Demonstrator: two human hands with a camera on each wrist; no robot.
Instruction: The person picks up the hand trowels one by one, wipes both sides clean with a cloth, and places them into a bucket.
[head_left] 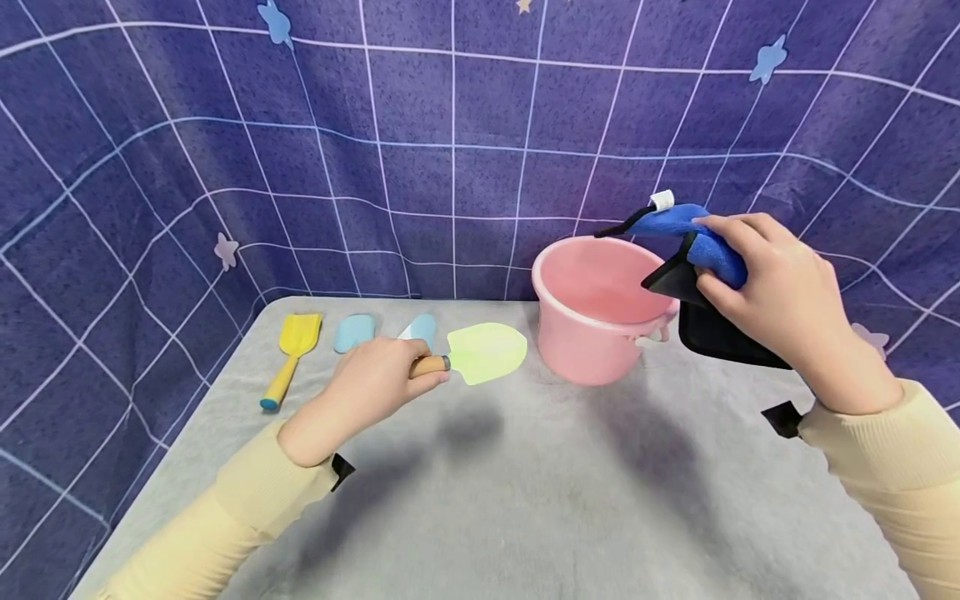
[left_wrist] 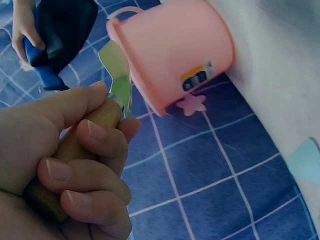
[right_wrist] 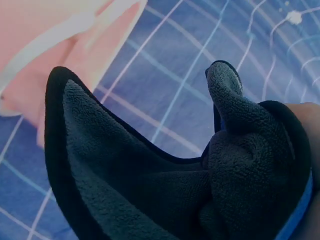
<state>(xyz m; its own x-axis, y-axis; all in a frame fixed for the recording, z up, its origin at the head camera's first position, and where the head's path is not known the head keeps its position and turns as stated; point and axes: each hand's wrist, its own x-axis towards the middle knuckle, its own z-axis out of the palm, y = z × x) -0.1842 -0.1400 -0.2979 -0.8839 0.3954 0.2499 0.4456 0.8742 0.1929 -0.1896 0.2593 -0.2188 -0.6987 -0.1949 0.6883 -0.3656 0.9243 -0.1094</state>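
My left hand [head_left: 378,375] grips the wooden handle [left_wrist: 85,145] of a small trowel with a pale green blade [head_left: 487,353]. The trowel is held above the table, its blade pointing right toward the bucket. In my right hand [head_left: 783,287] is a bunched cloth, blue [head_left: 720,254] on one side and dark grey [right_wrist: 150,195] on the other, with black edging. The cloth hangs beside and partly over the right rim of a pink bucket [head_left: 585,350]. In the left wrist view the bucket [left_wrist: 175,45] shows a label on its side.
At the table's back left lie a yellow toy shovel [head_left: 292,358], a light blue piece [head_left: 354,332] and another light blue tool [head_left: 422,327], partly hidden by my left hand. A purple gridded curtain [head_left: 450,167] rises behind the grey-white table [head_left: 525,500].
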